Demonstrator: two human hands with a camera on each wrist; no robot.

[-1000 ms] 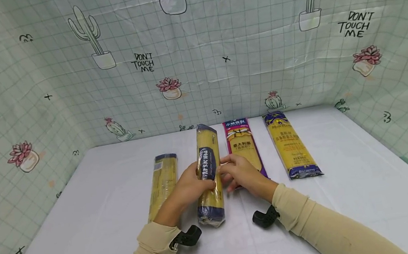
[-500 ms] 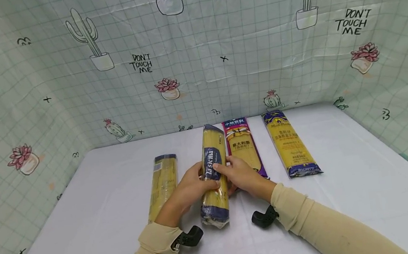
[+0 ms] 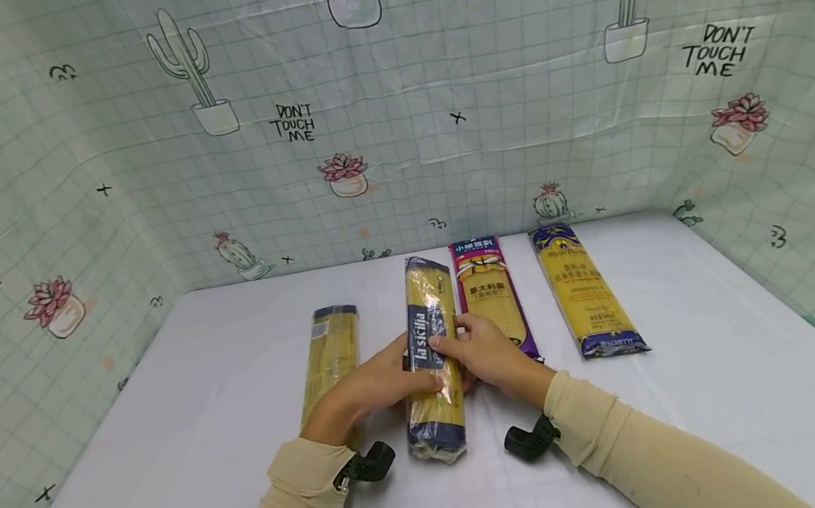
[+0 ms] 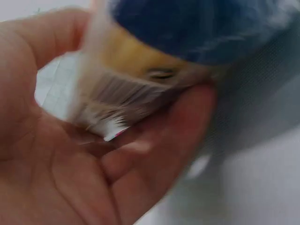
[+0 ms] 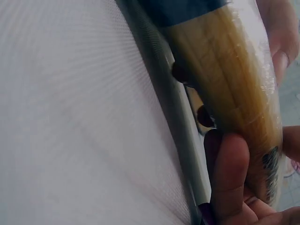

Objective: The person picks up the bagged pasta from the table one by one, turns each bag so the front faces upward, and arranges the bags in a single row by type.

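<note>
"Yellow-and-navy long plastic pasta packet (image 3: 427,359), lower centre of the head frame: who has it?"

"Left hand (image 3: 380,381) and right hand (image 3: 488,352) both grip it, thumbs on top. Squeeze lightly and evenly; dry strands could snap."

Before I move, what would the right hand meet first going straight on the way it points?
The la sicilia pasta pack, which the right hand is gripping. Beyond it, the left hand seems next in line, though depth is unclear.
</note>
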